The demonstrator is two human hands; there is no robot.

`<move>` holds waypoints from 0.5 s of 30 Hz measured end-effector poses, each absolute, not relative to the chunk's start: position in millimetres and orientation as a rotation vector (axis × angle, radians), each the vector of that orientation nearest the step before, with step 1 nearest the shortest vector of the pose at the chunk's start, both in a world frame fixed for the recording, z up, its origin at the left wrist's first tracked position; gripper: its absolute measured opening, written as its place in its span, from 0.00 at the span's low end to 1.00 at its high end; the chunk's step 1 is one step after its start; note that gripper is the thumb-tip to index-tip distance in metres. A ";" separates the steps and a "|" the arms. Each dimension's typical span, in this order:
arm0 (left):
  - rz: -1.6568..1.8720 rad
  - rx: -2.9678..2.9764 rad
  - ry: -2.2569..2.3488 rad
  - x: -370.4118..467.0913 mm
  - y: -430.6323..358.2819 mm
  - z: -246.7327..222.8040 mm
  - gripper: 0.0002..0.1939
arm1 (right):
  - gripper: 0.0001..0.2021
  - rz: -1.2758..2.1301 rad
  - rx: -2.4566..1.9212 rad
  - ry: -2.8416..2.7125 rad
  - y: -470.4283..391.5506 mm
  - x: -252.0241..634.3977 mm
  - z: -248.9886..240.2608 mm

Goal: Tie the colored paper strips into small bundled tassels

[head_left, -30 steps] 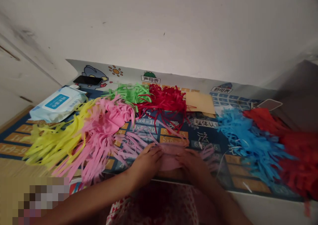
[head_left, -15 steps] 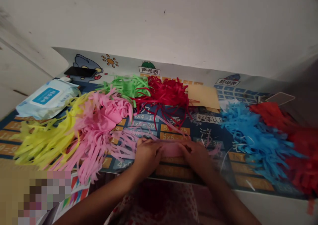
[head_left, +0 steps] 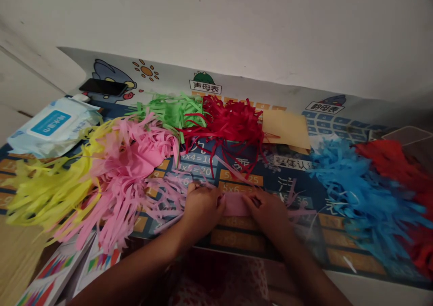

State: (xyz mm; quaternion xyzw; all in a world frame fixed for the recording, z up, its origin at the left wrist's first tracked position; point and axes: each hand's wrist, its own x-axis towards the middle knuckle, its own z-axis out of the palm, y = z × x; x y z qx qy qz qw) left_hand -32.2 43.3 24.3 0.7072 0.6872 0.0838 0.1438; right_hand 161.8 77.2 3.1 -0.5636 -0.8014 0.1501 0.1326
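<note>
Between my two hands, close to the table's front edge, lies a piece of light purple-pink fringed paper (head_left: 236, 205). My left hand (head_left: 204, 208) pinches the left end of its uncut middle band, and my right hand (head_left: 267, 209) pinches the right end. Cut strips of the same colour spread out past both hands over the mat. To the left of my left hand is a heap of pink fringed paper (head_left: 140, 159), with yellow fringed paper (head_left: 54, 189) beside it. Blue fringed paper (head_left: 365, 198) lies right of my right hand.
Green fringed paper (head_left: 172, 110) and red fringed paper (head_left: 233, 121) lie at the back, beside tan paper (head_left: 286, 128). A wipes pack (head_left: 54, 125) and a phone (head_left: 103, 87) are at the back left. Orange-red paper (head_left: 385, 155) is far right. A printed mat (head_left: 237, 240) covers the table.
The view has shifted and turned slightly, so boxes at the lower left show more. Both hands keep hold of the purple-pink paper, with little movement of their own.
</note>
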 end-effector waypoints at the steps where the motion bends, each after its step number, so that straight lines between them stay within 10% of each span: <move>1: 0.245 2.039 1.983 -32.2 43.5 24.0 0.11 | 0.11 0.432 -1.638 -2.321 77.0 161.7 3.0; 15: 0.293 2.884 1.369 -43.1 37.9 20.9 0.07 | 0.11 0.273 -1.886 -2.195 103.6 226.7 32.2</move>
